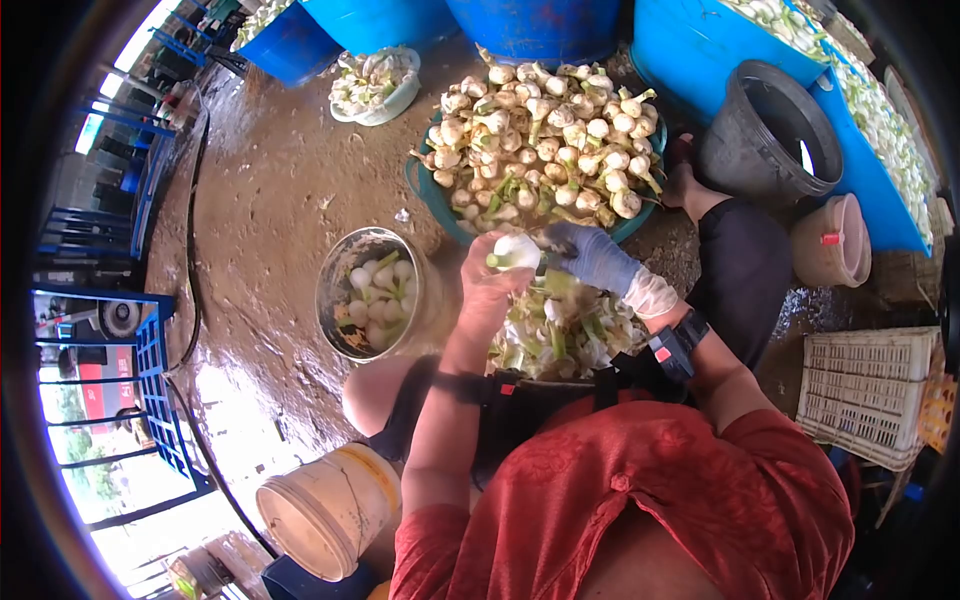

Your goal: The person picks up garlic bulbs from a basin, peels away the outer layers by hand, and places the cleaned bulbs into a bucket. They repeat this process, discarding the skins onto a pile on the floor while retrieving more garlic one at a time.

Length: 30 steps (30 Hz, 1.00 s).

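A peeled white garlic bulb [515,252] with a short green stem end is held in my bare left hand [487,275], its fingers closed around it. My right hand [597,258], in a blue glove with a whitish cuff, reaches the bulb's right side with curled fingers. Whatever those fingers hold is too dark and small to make out. Beneath both hands lies a heap of garlic peelings and green trimmings [565,330] in front of my lap. Just beyond is a wide green tub [428,190] piled with unpeeled garlic bulbs [545,130].
Left of my hands, a bucket [330,300] contains peeled garlic bulbs [378,300]. A pale basin [392,105] of garlic stands farther back. Large blue tubs [540,30] line the back. On the right are a black bucket [725,150], a pinkish bucket [820,245] and a white crate [860,385].
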Available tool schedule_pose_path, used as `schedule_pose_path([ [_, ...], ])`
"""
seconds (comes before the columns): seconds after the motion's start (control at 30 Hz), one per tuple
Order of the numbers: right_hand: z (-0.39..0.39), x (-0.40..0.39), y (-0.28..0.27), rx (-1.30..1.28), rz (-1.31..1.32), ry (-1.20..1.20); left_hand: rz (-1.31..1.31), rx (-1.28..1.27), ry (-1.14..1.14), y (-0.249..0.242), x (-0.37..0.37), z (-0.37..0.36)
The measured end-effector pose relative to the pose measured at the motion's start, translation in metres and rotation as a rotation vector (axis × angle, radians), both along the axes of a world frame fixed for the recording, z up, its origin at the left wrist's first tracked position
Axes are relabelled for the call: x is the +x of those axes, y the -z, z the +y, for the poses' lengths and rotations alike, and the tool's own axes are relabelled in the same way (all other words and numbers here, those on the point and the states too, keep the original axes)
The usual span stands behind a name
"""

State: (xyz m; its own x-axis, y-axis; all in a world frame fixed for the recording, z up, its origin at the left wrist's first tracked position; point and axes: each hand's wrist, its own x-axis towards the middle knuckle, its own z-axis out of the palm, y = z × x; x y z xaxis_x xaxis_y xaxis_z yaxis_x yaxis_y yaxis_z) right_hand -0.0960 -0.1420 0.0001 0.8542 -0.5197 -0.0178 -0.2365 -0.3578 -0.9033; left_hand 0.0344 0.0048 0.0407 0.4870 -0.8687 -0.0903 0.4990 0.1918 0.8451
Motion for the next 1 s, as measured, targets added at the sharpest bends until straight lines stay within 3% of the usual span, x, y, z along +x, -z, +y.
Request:
schedule_pose_path([
  [0.03,0.006,0.002,-0.014,0.003,0.001,-0.002,-0.092,0.057,-0.019,0.003,0.000,0.001],
  [0.1,0.014,0.000,-0.046,-0.006,-0.277,0.055,-0.247,0.107,-0.040,0.006,-0.005,-0.003],
  [0.13,0.014,0.001,-0.051,-0.204,-0.335,0.047,-0.407,0.155,-0.078,0.008,-0.006,-0.005],
  [0.17,0.014,0.000,-0.051,-0.289,-0.298,0.023,-0.256,0.028,-0.018,0.013,-0.006,-0.005],
  [0.2,0.015,0.003,-0.036,-0.244,-0.279,0.019,-0.725,0.272,-0.068,0.013,-0.001,-0.003],
  [0.27,0.021,0.004,-0.040,-0.201,-0.252,0.015,-0.675,0.274,-0.056,0.004,-0.002,0.001],
  [0.3,0.011,0.003,-0.015,-0.186,-0.224,0.034,-0.540,0.212,-0.039,0.005,-0.002,0.003],
  [0.33,0.011,0.004,-0.015,-0.116,-0.209,0.100,-0.227,0.078,-0.004,0.020,-0.002,-0.002],
  [0.37,0.006,0.009,-0.016,-0.194,-0.200,0.057,-0.409,0.151,0.000,0.020,0.002,-0.004],
  [0.4,0.005,0.011,-0.021,-0.372,-0.237,-0.009,-0.381,0.182,-0.043,0.007,-0.001,-0.001],
  [0.53,0.006,0.017,-0.021,-0.378,-0.250,0.006,-0.157,0.143,-0.026,-0.011,0.001,0.010],
  [0.63,-0.009,0.018,0.004,0.192,-0.180,0.039,0.028,0.033,0.043,0.004,0.007,0.018],
  [0.73,-0.001,0.019,-0.004,0.165,-0.282,-0.034,0.009,0.028,0.078,0.003,0.011,0.027],
  [0.8,0.030,0.021,-0.049,0.420,-0.233,0.132,0.014,0.022,-0.033,-0.010,0.005,0.031],
  [0.83,0.031,0.021,-0.047,0.416,-0.233,0.138,0.014,0.019,-0.140,-0.017,0.001,0.034],
  [0.9,0.032,0.021,-0.035,0.134,-0.177,-0.031,-0.072,0.120,-0.163,-0.019,0.005,0.038],
  [0.93,0.040,0.026,-0.042,-0.181,-0.183,0.006,-0.188,0.095,-0.213,-0.010,0.008,0.037],
  [0.97,0.046,0.026,-0.049,-0.025,-0.104,0.031,-0.292,0.060,-0.243,0.000,0.006,0.030],
  [1.0,0.040,0.027,-0.030,-0.073,-0.218,0.013,-0.257,0.087,-0.251,0.009,0.009,0.028],
])
